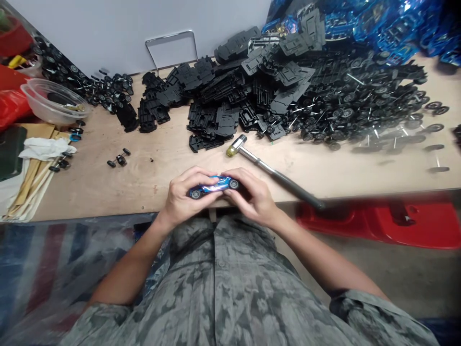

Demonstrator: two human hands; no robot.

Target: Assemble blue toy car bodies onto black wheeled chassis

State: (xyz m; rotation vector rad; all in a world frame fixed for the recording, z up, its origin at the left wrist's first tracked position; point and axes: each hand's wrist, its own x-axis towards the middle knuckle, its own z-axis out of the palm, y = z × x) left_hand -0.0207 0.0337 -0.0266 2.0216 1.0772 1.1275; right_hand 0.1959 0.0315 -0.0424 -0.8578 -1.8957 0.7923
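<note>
Both of my hands hold one blue toy car (pixel 215 186) at the front edge of the wooden table. Its side with two grey-rimmed wheels faces me. My left hand (pixel 185 194) grips the end on the left, fingers over the top and thumb along the lower side. Around the right end, close to a wheel, my right hand (pixel 252 194) is closed in the same way. The fingers hide parts of the roof and both ends. A hammer (pixel 275 173) with a yellowish tip lies just right of my hands.
Black chassis plates (pixel 212 115) are heaped behind, with wheels on axles (pixel 345 105) at the right and blue car bodies (pixel 378 31) at the back right. A clear plastic bowl (pixel 54 103) stands left. A red stool (pixel 425 223) is below the table edge.
</note>
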